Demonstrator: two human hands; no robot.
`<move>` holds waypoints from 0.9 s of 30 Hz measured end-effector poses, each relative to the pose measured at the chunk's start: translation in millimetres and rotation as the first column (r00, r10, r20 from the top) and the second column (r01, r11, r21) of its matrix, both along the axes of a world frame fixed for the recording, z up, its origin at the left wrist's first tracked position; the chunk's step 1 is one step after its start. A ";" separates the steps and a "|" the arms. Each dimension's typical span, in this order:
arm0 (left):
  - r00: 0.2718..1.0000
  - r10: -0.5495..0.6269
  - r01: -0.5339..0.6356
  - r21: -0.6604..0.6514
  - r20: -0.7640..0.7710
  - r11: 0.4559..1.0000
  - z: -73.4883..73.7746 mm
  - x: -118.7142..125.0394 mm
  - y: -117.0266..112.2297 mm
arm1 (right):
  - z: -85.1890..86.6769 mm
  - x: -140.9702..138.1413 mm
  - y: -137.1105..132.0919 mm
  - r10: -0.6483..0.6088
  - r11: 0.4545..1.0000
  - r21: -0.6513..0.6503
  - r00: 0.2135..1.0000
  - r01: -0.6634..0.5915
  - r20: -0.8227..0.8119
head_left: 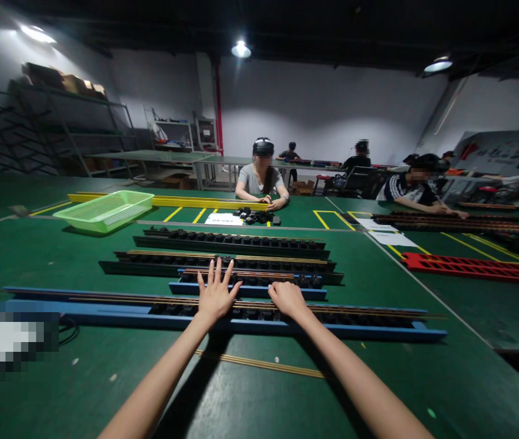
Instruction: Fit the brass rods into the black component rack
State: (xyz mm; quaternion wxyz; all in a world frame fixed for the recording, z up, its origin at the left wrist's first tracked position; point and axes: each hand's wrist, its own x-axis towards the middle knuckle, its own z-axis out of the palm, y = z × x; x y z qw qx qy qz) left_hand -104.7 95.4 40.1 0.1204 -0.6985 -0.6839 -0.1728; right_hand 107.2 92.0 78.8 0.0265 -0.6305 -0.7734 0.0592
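Observation:
A long blue rack (104, 308) lies across the green table in front of me, with thin brass rods (355, 312) along its top and small black parts in its slots. My left hand (215, 294) rests on the rack with its fingers stretched out and spread. My right hand (287, 297) sits beside it on the rods, fingers curled under; what they hold, if anything, is hidden. A shorter blue rack (250, 288) with black parts lies just beyond both hands.
Two black racks (232, 242) filled with black parts lie farther back. A green plastic basket (106, 210) stands at the far left. Loose brass rods (259, 364) lie near me. A person sits opposite beside a pile of black parts (253, 216). A red rack (474, 268) lies right.

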 end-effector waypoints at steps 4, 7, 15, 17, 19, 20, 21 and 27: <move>1.000 -0.011 0.011 -0.005 0.000 1.000 1.4 -1.0 1.3 | 0.4 -0.3 -0.4 -0.002 1.000 0.005 1.000 0.003 -0.007; 0.999 -0.045 0.045 0.004 0.005 0.999 2.9 7.8 -0.4 | 0.4 -0.2 -0.7 -0.005 1.000 0.004 1.000 0.005 -0.007; 0.988 -0.151 0.150 0.014 0.019 0.989 -7.0 28.1 -7.7 | -1.0 0.3 -0.2 -0.015 1.000 0.000 1.000 0.015 0.003; 0.988 -0.154 0.154 0.013 0.018 0.988 -6.9 26.6 -7.5 | -0.8 0.2 -0.2 -0.012 1.000 0.003 1.000 0.012 0.000; 0.987 -0.163 0.163 0.014 0.014 0.987 -4.3 26.8 -7.0 | -0.7 0.1 -0.2 -0.009 1.000 0.008 1.000 0.009 -0.004; 0.985 -0.170 0.170 0.015 0.011 0.985 -2.2 28.2 -6.8 | -0.8 0.1 -0.2 -0.006 1.000 0.010 1.000 0.006 -0.006; 0.984 -0.178 0.178 0.018 0.009 0.984 0.0 30.6 -6.4 | -0.9 0.2 -0.2 -0.004 1.000 0.013 1.000 0.004 -0.007; 0.979 -0.202 0.201 0.032 0.021 0.979 5.4 54.9 -1.9 | -2.8 1.4 0.4 0.006 1.000 0.021 1.000 -0.006 0.003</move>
